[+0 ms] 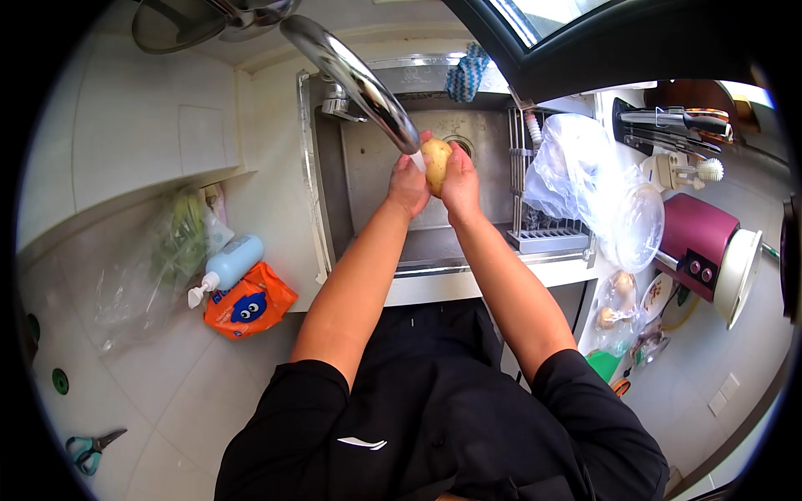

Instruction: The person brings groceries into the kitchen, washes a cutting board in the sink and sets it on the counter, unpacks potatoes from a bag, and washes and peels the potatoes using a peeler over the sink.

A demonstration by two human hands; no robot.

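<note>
A yellow potato (435,165) is held between both hands over the metal sink (359,171). My left hand (409,185) grips its left side, and my right hand (460,179) grips its right side, with the fingers partly hidden behind it. The curved chrome faucet (359,79) ends just above my left hand, and water (418,159) runs from its spout beside the potato. Behind the potato the round drain (461,145) shows in the sink floor.
A metal rack (547,241) stands at the sink's right side, beside clear plastic bags (572,167). A blue checked cloth (468,73) hangs at the back edge. Left of the sink lie a blue pump bottle (235,261) and an orange packet (249,306).
</note>
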